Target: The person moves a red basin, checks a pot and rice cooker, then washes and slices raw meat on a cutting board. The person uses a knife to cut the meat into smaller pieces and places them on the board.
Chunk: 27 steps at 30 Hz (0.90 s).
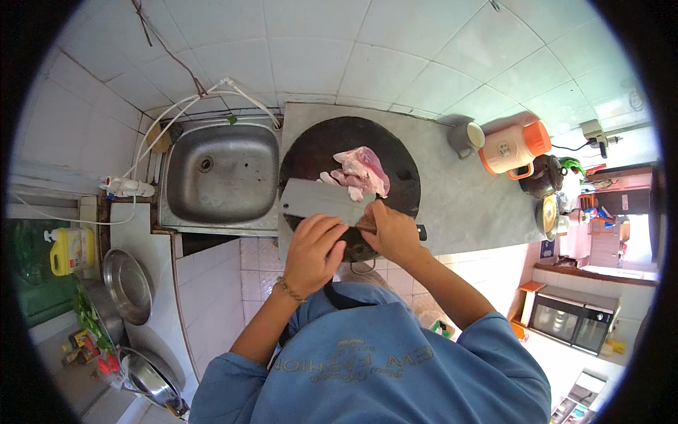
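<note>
A cleaver lies flat over the left part of a dark round chopping board, its broad blade pointing left. My right hand is closed round its brown handle. My left hand is at the blade's near edge, fingers loosely bent and thumb apart. Its fingertips are at or just touching the metal; exact contact is hard to tell. Beyond the blade sits a lump of raw pink meat with pale fat. Smaller pale pieces lie at its left, partly behind the blade.
Left of the board is a steel sink with white hoses above. A grey mug and an orange-lidded jug stand on the right counter by the tiled wall. Steel basins and a yellow bottle are at far left.
</note>
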Tool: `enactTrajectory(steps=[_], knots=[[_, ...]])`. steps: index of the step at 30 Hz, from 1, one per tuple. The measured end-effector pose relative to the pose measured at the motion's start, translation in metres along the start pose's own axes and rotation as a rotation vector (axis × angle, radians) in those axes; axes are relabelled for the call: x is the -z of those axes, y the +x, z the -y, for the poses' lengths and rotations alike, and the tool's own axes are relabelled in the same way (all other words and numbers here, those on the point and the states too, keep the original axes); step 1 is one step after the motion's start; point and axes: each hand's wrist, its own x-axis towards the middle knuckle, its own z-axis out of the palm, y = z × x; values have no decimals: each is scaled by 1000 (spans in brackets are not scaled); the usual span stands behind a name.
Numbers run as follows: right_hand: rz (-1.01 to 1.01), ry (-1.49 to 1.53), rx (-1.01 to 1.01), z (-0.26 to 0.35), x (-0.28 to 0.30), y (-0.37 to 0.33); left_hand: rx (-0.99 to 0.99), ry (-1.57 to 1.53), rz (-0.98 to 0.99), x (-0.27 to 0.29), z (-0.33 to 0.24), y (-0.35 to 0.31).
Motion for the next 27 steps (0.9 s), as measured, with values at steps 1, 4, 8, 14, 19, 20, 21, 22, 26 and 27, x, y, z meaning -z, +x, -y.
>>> enactTrajectory(steps=[1,4,8,14,19,20,21,22,26,27], knots=[[22,-18,8,-1,-3,-3,-6,1,98,-4,0,4],[57,-75,69,-6,-10,-11,14,15,212,-20,7,20],[53,-77,146,-9,-14,-24,39,-4,231,-32,22,44],[31,13,-89,-23,7,-70,234,-208,-204,-4,44,43],[-250,94,-474,-59,13,-84,941,-582,-598,-3,75,-50],[-308,96,-428,-69,9,-77,951,-538,-558,-25,71,-66],[-381,109,-351,-78,6,-72,1044,-495,-502,-46,66,-77],[-303,175,-372,-88,3,-64,958,-536,-524,-64,61,-82],[-204,152,-193,-120,-21,-31,930,-430,-555,-111,39,-61],[-202,244,-89,-129,-25,-26,920,-362,-637,-121,28,-55]])
